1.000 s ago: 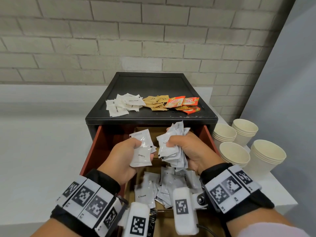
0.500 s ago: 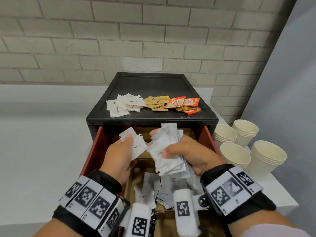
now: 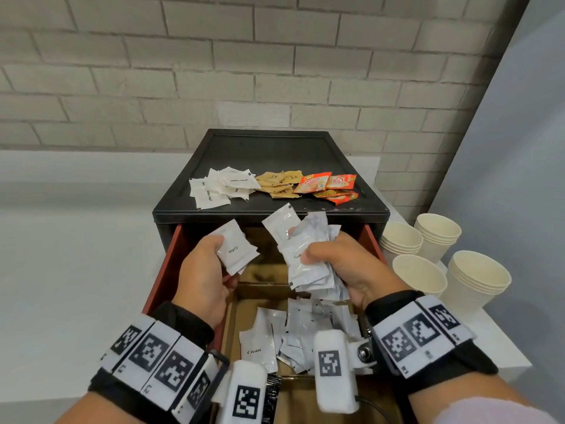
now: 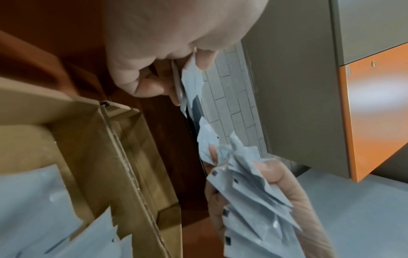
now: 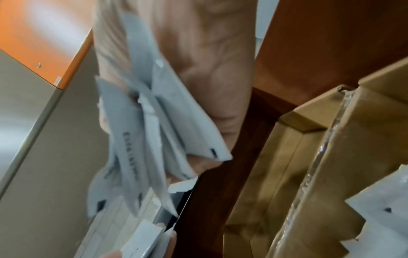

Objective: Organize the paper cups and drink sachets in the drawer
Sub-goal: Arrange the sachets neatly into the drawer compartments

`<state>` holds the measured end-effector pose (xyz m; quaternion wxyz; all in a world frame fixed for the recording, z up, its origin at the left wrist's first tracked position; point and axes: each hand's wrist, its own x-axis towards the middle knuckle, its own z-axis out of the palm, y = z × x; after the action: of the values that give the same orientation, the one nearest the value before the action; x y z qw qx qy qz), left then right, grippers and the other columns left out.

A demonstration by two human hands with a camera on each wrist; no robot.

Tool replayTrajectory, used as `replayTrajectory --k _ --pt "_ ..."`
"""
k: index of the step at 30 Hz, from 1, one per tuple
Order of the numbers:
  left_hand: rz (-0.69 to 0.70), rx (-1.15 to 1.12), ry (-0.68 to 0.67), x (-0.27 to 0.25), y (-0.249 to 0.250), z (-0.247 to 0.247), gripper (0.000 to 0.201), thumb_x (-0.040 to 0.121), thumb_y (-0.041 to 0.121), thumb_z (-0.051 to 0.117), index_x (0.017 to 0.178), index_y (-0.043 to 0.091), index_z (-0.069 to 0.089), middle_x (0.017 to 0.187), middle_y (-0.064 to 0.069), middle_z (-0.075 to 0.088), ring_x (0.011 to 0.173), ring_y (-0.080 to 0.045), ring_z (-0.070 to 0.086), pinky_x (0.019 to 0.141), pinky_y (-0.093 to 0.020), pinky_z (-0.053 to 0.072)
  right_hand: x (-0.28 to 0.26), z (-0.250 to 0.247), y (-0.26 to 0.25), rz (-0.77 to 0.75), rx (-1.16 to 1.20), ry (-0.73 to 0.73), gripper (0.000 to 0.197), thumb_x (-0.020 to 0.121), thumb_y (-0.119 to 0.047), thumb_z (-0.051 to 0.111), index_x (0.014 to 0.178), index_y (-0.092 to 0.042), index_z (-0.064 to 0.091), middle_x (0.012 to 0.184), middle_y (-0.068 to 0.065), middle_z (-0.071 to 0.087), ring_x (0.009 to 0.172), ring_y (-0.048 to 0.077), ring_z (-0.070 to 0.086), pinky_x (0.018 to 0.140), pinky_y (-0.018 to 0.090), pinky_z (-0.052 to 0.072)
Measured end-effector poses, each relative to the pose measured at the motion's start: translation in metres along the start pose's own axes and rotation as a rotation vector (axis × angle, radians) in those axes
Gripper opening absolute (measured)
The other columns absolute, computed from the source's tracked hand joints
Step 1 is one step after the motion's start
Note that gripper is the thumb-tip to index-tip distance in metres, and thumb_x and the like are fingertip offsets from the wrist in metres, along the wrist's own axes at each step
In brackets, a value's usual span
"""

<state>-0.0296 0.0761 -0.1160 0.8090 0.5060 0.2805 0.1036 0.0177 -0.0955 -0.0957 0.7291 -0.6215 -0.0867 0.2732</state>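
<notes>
Over the open red drawer (image 3: 167, 264), my left hand (image 3: 211, 264) pinches a white sachet marked Coffee (image 3: 235, 247) between thumb and fingers. To its right, my right hand (image 3: 330, 258) grips a fanned bunch of white sachets (image 3: 308, 261). The left wrist view shows the left hand's sachet (image 4: 190, 82) edge-on, with the bunch of sachets (image 4: 247, 183) beyond it. In the right wrist view the bunch (image 5: 150, 132) fills the palm. Below both hands, loose white sachets (image 3: 299, 335), one marked Cream, lie in a cardboard compartment (image 3: 232, 319).
On the black cabinet top (image 3: 269, 154) lie white sachets (image 3: 220, 188), brown sachets (image 3: 279, 183) and orange sachets (image 3: 328, 186). Stacks of cream paper cups (image 3: 437, 249) stand on the white counter at the right. A brick wall is behind.
My left hand has drawn its Coffee sachet away to the left of the bunch. Both hands rose a little toward the cabinet front, and the bunch fanned out more.
</notes>
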Motion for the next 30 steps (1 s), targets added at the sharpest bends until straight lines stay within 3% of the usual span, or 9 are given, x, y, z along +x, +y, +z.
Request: replayTrajectory --k 2,6,10,14,18,20,22,26,30 --pt "-0.003 0.007 -0.001 0.000 0.001 0.000 0.019 0.096 0.023 0.048 0.111 0.017 0.058 0.098 -0.006 0.068 0.089 -0.019 0.064 0.062 -0.026 0.045 -0.001 0.001 0.001 -0.008 -0.021 -0.067 0.044 0.073 0.013 0.055 0.114 -0.001 0.060 0.094 0.017 0.066 0.073 0.023 0.066 0.061 0.030 0.056" --pt "-0.017 0.131 -0.026 -0.002 0.003 0.002 0.019 0.096 0.025 0.050 0.108 0.011 0.056 0.089 -0.005 0.064 0.077 -0.018 0.060 0.058 -0.028 0.043 -0.006 0.006 0.003 0.034 -0.170 -0.241 0.045 0.057 0.005 0.052 0.096 -0.012 0.066 0.086 0.007 0.068 0.070 0.014 0.067 0.059 0.024 0.055" --pt "-0.095 0.177 -0.090 -0.002 -0.002 0.006 0.029 0.096 0.032 0.050 0.109 0.009 0.062 0.096 -0.012 0.070 0.090 -0.027 0.066 0.079 -0.040 0.054 -0.006 0.009 0.006 0.068 -0.193 -0.260 0.041 0.064 0.011 0.054 0.094 -0.013 0.067 0.082 0.007 0.066 0.066 0.013 0.065 0.059 0.024 0.054" --pt "-0.062 0.122 -0.093 -0.003 -0.004 0.009 0.026 0.097 0.034 0.048 0.110 0.015 0.059 0.091 -0.003 0.065 0.075 -0.016 0.058 0.059 -0.029 0.045 -0.003 0.007 0.006 0.056 -0.183 -0.174 0.045 0.056 0.004 0.055 0.098 -0.007 0.065 0.089 0.014 0.066 0.074 0.022 0.065 0.070 0.033 0.054" --pt "-0.035 0.074 -0.075 -0.002 -0.001 0.008 0.029 0.096 0.029 0.051 0.119 0.013 0.056 0.103 -0.006 0.065 0.082 -0.017 0.059 0.055 -0.026 0.045 -0.003 0.007 0.004 0.046 -0.155 -0.079 0.041 0.063 0.008 0.058 0.102 -0.005 0.064 0.107 0.026 0.063 0.090 0.033 0.063 0.087 0.047 0.050" --pt "-0.028 0.103 -0.079 -0.001 -0.001 0.007 0.027 0.094 0.025 0.055 0.118 0.012 0.057 0.108 -0.009 0.066 0.086 -0.019 0.061 0.048 -0.022 0.046 -0.003 0.006 0.003 0.038 -0.149 -0.082 0.043 0.062 0.006 0.059 0.103 -0.008 0.064 0.107 0.025 0.065 0.089 0.031 0.065 0.085 0.045 0.051" --pt "0.010 0.181 -0.122 -0.002 -0.003 0.007 0.018 0.091 0.020 0.060 0.107 0.012 0.062 0.101 -0.009 0.068 0.078 -0.016 0.061 0.044 -0.020 0.045 -0.004 0.006 0.002 0.038 -0.141 -0.111 0.041 0.068 0.011 0.059 0.102 -0.011 0.064 0.103 0.018 0.066 0.085 0.026 0.065 0.079 0.040 0.053" --pt "0.099 0.325 -0.224 -0.006 -0.006 0.003 0.009 0.085 0.011 0.064 0.094 0.011 0.068 0.080 -0.005 0.069 0.069 -0.016 0.060 0.052 -0.024 0.043 -0.002 0.006 0.003 -0.029 -0.072 -0.077 0.050 0.061 0.007 0.056 0.108 -0.011 0.063 0.108 0.018 0.065 0.089 0.026 0.065 0.073 0.034 0.056" --pt "0.071 0.436 -0.338 -0.012 -0.006 0.004 0.009 0.078 0.001 0.067 0.082 0.007 0.071 0.076 -0.007 0.071 0.066 -0.016 0.064 0.056 -0.021 0.049 -0.002 0.003 0.000 -0.070 0.038 -0.053 0.043 0.082 0.018 0.043 0.108 -0.012 0.061 0.102 0.014 0.066 0.083 0.022 0.067 0.066 0.030 0.058"
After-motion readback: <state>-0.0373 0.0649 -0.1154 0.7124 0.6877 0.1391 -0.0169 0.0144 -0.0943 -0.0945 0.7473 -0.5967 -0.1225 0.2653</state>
